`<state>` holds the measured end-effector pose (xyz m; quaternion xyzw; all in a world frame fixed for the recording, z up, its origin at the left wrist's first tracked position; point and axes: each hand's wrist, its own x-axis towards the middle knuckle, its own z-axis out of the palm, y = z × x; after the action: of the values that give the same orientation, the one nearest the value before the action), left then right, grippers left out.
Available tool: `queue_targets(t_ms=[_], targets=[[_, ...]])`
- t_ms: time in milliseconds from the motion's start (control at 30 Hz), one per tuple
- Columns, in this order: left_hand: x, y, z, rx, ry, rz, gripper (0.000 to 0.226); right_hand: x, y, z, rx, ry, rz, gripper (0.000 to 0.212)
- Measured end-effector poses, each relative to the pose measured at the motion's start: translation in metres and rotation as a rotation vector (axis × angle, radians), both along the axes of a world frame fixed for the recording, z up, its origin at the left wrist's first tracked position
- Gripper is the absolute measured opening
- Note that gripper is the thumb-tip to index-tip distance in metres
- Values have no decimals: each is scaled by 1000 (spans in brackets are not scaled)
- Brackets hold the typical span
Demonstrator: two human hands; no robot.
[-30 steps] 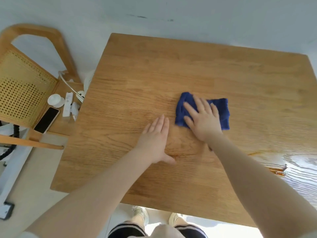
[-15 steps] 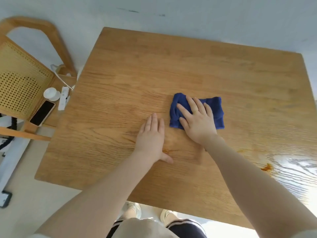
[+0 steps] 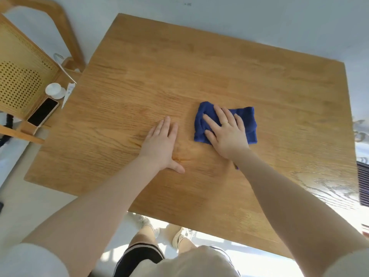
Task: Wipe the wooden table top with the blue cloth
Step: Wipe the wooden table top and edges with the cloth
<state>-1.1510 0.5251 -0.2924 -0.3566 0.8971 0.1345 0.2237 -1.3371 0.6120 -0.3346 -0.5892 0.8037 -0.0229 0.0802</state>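
The folded blue cloth point(image 3: 250, 124) lies near the middle of the wooden table top point(image 3: 179, 66). My right hand point(image 3: 225, 132) presses flat on the cloth with fingers spread and straight, covering its centre. My left hand point(image 3: 161, 144) rests flat on the bare wood just left of the cloth, fingers together, thumb out, not touching the cloth.
A wooden chair with a woven cane back point(image 3: 22, 76) stands at the table's left edge. On its seat lie a phone point(image 3: 43, 114), a small white cup point(image 3: 55, 90) and a white cable. Sun glare covers the table's right front corner point(image 3: 329, 188).
The view has shifted a little. Both hands and the cloth keep nearly the same place on the table; the cloth has slid slightly toward the near edge with my right hand.
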Motion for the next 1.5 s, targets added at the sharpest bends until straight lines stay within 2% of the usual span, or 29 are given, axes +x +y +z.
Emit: queue_targets(t_ms=[167,233,333,433,600,700,833,933,1033,1100,1167,1300,1400,1500], targets=[[2,1,-2,-15,-10,1,140,-8,-22,1,27,-19,-287,49],[1,2,-1,-10,-19,10,139,11,-5,0,21,-21,-284,50],[0,1,1,-12,-29,7,139,33,34,-1,-2,1,-168,52],[-3,0,3,-19,-59,-7,140,20,42,1,27,-19,-84,55],[-6,-2,0,-32,-94,-48,141,-14,0,3,50,-16,-339,48],[-2,-2,0,-42,-75,-66,141,-4,0,2,42,-33,-415,49],[-1,1,6,-32,-87,-65,140,39,40,1,7,-26,-327,54],[-15,-1,10,-47,-108,-81,137,36,48,0,29,-31,-264,54],[-29,-2,14,-33,9,-173,123,8,26,0,30,-11,-398,54],[-33,0,18,29,31,-225,128,-11,8,1,67,-39,-540,50],[-36,2,18,73,46,-253,131,-21,-2,3,86,-59,-591,50],[-42,13,15,96,72,-312,128,7,25,4,80,-49,-538,52],[-57,20,12,99,126,-349,125,35,62,5,55,-30,-419,62],[-73,30,5,91,119,-349,129,18,71,4,67,-22,-346,60]])
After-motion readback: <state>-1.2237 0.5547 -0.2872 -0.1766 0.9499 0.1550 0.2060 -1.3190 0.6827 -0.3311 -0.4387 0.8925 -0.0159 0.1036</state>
